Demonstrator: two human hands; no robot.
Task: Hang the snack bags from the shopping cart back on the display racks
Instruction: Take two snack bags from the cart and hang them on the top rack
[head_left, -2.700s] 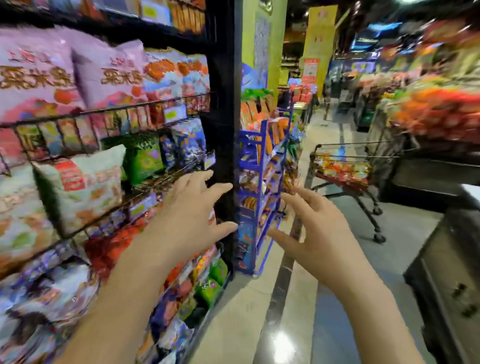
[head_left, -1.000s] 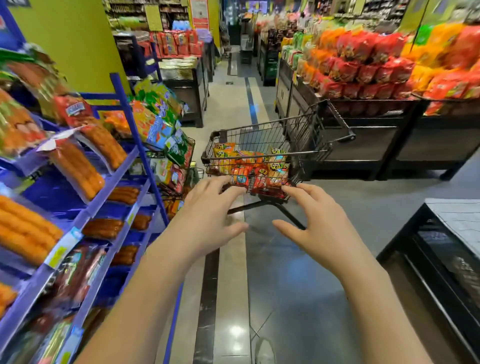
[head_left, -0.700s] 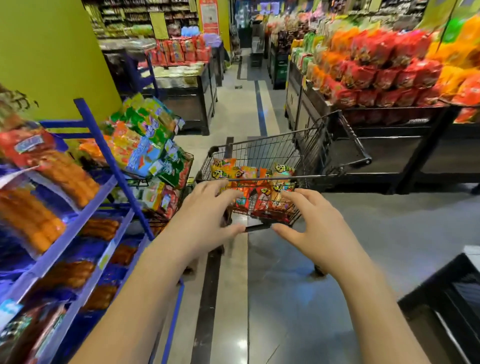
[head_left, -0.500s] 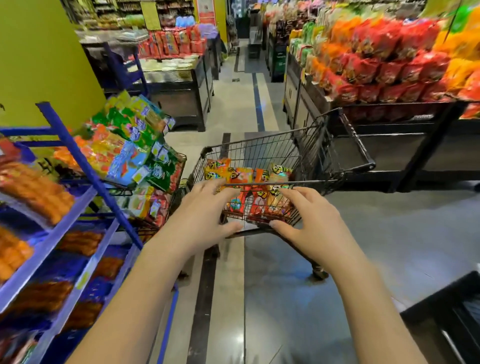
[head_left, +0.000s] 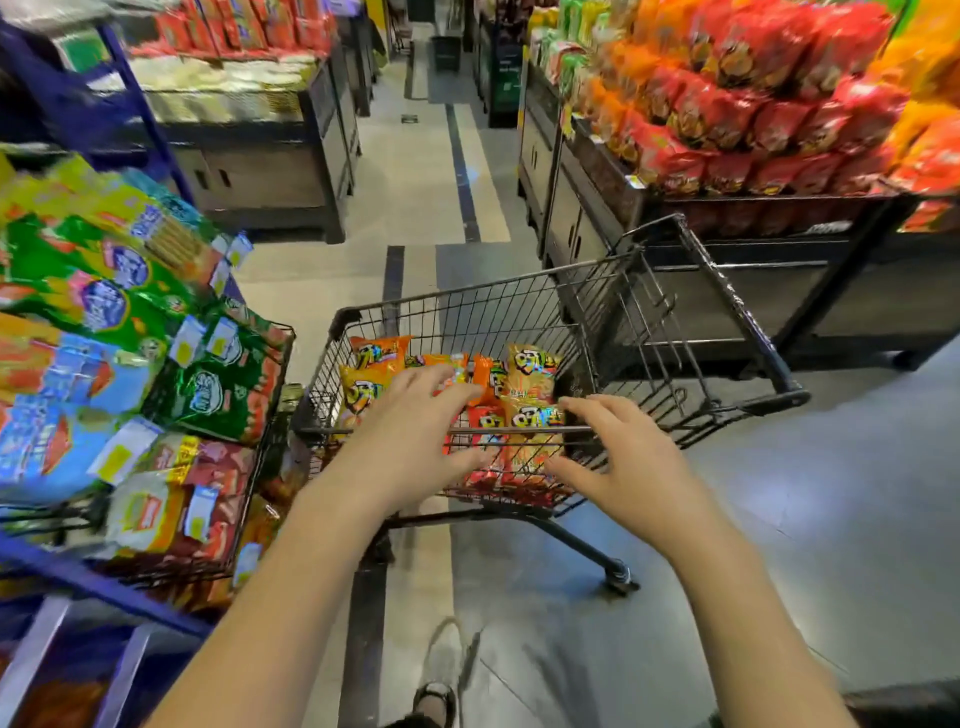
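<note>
**While the shopping cart (head_left: 467, 317) is parked in the aisle, the snack bags (head_left: 530, 371) are left inside**

Where the basket is seen from above, the orange, yellow and red packets are heaped toward its near edge. The left hand (head_left: 410, 441) is spread across the near rim, fingers straight over the bags; whether they are touched cannot be told. The right hand (head_left: 623, 467) is held at the near right corner of the basket, fingers loosely bent, nothing held. The grip of each hand is released. Just beside the cart's left edge a wire display rack (head_left: 283, 364) is filled with green, blue and red packets. Beyond the far right corner, red bags (head_left: 753, 119) are stacked on a dark stand (head_left: 857, 291).
</note>
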